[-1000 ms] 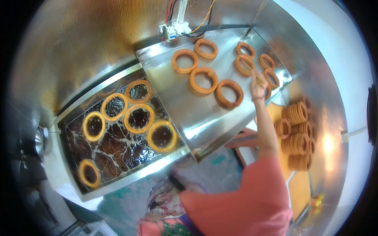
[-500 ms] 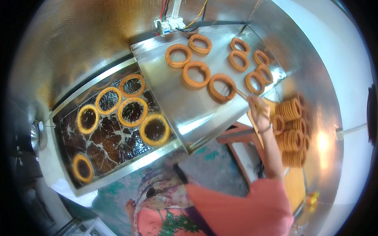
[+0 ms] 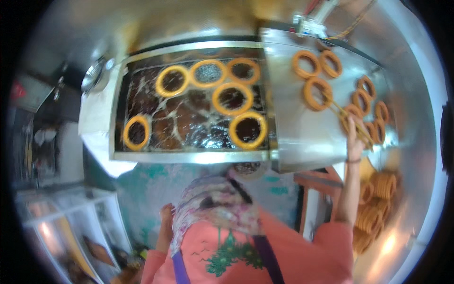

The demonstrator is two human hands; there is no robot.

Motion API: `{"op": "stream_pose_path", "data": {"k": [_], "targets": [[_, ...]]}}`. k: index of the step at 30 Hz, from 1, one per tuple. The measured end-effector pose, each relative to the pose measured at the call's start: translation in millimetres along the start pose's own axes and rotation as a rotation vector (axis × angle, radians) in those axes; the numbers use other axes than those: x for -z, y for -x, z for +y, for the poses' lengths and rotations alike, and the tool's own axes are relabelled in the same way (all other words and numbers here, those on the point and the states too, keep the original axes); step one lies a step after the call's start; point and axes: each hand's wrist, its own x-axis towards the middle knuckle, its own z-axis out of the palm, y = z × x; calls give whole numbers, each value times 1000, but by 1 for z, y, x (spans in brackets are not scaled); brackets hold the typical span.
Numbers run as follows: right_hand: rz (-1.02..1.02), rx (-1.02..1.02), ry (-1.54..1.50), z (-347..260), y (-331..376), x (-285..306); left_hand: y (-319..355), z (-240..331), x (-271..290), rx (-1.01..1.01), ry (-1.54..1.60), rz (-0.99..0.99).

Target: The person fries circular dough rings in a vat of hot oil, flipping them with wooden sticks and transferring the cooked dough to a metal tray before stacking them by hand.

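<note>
My right hand (image 3: pixel 355 137) is closed round a pair of long wooden chopsticks (image 3: pixel 338 109) above the metal draining tray (image 3: pixel 302 142). Their tips reach the right side of a browned fried dough ring (image 3: pixel 312 102); whether they grip it I cannot tell. Another dough ring (image 3: pixel 344 124) lies partly hidden behind the hand. Several more browned rings (image 3: pixel 296 65) rest on the tray. At its left, paler rings (image 3: pixel 248 146) float in a rectangular fryer of dark oil (image 3: pixel 156 128). My left hand (image 3: pixel 166 211) hangs low beside the apron, its fingers too small and blurred to read.
Stacks of browned rings (image 3: pixel 369 220) stand at the lower right by a reddish wooden stand (image 3: pixel 318 179). A switch with wires (image 3: pixel 309 27) sits behind the tray. A metal bowl (image 3: pixel 93 75) lies left of the fryer, and a glass-fronted cabinet (image 3: pixel 71 227) stands lower left.
The view has swung left, so fryer and tray appear turned and farther right. The chopstick tips have gone from the nearer ring to the one left of it.
</note>
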Motion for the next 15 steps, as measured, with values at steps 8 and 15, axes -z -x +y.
{"op": "stream_pose_path", "data": {"k": [8,15], "targets": [[-71,67,104,-8,-20,-8,23,61,-23,408,324,181],[242,-182,-159,-117,14,12,-11,73,17,462,374,181]]}}
